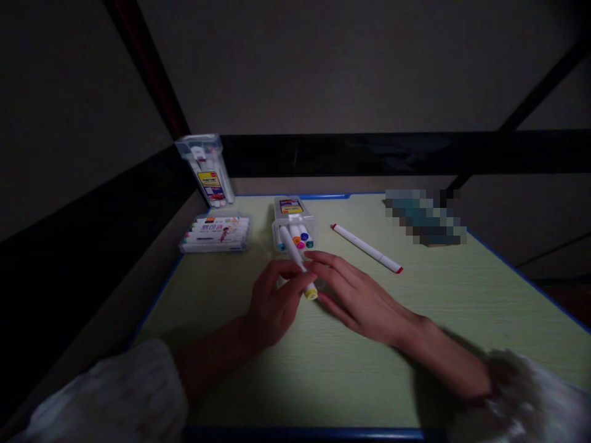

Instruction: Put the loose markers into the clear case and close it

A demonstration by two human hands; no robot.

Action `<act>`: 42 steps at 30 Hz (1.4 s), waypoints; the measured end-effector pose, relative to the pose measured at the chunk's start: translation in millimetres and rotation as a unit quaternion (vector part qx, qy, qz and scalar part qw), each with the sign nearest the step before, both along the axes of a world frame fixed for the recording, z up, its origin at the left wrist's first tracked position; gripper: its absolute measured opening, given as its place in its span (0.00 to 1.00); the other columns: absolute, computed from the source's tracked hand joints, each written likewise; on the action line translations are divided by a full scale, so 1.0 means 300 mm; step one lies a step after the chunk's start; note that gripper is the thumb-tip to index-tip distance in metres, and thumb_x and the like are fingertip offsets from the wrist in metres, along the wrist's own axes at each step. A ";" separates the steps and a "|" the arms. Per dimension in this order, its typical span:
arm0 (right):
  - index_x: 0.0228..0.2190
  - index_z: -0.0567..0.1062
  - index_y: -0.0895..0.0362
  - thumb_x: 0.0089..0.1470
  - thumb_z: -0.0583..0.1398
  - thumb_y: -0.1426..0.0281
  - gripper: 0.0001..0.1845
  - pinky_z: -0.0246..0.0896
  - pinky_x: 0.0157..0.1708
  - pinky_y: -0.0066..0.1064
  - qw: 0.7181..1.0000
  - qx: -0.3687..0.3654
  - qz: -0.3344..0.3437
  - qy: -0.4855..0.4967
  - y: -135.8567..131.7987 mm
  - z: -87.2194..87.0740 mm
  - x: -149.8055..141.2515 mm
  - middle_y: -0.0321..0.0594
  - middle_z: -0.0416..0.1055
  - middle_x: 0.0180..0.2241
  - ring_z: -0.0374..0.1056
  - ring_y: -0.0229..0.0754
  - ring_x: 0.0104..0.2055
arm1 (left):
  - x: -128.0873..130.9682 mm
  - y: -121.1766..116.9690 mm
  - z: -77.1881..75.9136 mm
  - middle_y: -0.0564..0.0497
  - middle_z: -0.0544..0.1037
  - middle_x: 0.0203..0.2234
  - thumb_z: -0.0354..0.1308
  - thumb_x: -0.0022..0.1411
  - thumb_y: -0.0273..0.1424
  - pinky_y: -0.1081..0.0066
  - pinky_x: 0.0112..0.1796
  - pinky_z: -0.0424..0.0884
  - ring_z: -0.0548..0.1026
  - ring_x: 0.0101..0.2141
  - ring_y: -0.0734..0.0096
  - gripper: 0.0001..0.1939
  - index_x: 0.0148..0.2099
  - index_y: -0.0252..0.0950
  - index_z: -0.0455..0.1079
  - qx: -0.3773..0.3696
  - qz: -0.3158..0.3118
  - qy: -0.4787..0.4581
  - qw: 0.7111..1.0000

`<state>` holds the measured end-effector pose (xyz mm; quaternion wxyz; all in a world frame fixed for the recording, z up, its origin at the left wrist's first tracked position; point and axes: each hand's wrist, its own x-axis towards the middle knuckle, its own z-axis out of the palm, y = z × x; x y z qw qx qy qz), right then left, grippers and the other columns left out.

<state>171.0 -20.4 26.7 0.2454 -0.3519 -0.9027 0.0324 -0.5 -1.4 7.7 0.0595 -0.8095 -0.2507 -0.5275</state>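
A white marker with a yellow end (310, 291) slants across the opening of a clear plastic marker case (295, 212) lying on the table. My left hand (277, 301) is closed, pinching this marker between thumb and fingers near its yellow end. Beside it, my right hand (357, 298) has its fingers stretched out, the tips close to or touching the marker; which of the two I cannot tell. Inside the case are several white markers, their orange, blue, pink and teal ends facing me. The case's clear lid is partly hidden behind my hands.
A white marker with red ends (367, 247) lies to the right on the green table (323, 381). At the left lies a flat marker box (217, 232), with an upright marker case (210, 172) behind it. A pixelated teal object (425, 218) sits at the back right.
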 end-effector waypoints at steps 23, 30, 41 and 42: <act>0.52 0.57 0.64 0.55 0.51 0.73 0.22 0.59 0.50 0.44 0.997 -0.069 -0.008 -0.012 0.000 0.004 -0.002 0.53 0.62 0.51 0.59 0.47 0.52 | -0.002 0.047 -0.021 0.51 0.66 0.35 0.56 0.52 0.20 0.71 0.37 0.69 0.68 0.36 0.71 0.11 0.38 0.36 0.63 -0.114 0.054 -0.054 0.991; 0.52 0.58 0.63 0.56 0.50 0.73 0.21 0.59 0.49 0.45 0.997 -0.064 -0.010 -0.040 -0.001 -0.001 -0.004 0.50 0.63 0.49 0.60 0.48 0.50 | -0.003 0.062 -0.028 0.51 0.67 0.35 0.55 0.51 0.18 0.72 0.36 0.69 0.68 0.36 0.72 0.11 0.37 0.35 0.64 -0.152 0.053 -0.071 0.984; 0.46 0.65 0.60 0.57 0.50 0.73 0.15 0.60 0.46 0.43 0.993 -0.058 -0.003 -0.105 -0.004 0.004 -0.007 0.48 0.65 0.45 0.61 0.47 0.47 | -0.004 0.071 -0.030 0.51 0.68 0.36 0.56 0.52 0.18 0.72 0.37 0.69 0.69 0.36 0.72 0.11 0.38 0.36 0.64 -0.164 0.056 -0.064 0.983; 0.46 0.65 0.60 0.57 0.50 0.73 0.15 0.60 0.46 0.43 0.992 -0.057 -0.004 -0.110 -0.004 0.004 -0.008 0.47 0.65 0.44 0.61 0.47 0.47 | -0.004 0.071 -0.030 0.51 0.68 0.36 0.56 0.52 0.18 0.72 0.37 0.70 0.69 0.36 0.72 0.12 0.38 0.36 0.64 -0.165 0.055 -0.063 0.983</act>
